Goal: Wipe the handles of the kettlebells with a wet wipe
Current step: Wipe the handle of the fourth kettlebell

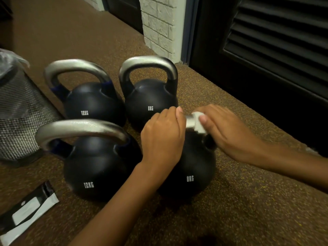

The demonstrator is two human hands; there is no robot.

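Note:
Several black kettlebells with silver handles stand on the brown floor. The near right one, marked 8KG [191,167], has its handle mostly hidden under my hands. My left hand [163,137] grips the left part of that handle. My right hand [225,128] holds a white wet wipe [197,122] wrapped on the handle's right part. Beside it on the left stands a 12KG kettlebell [95,167]. Behind are another 12KG kettlebell [92,102] and another 8KG kettlebell [150,102], both untouched.
A black mesh bin [19,110] with a plastic liner stands at the left. A black-and-white wipe packet [26,212] lies on the floor at the lower left. A white brick pillar [159,25] and dark louvred doors [275,41] line the back.

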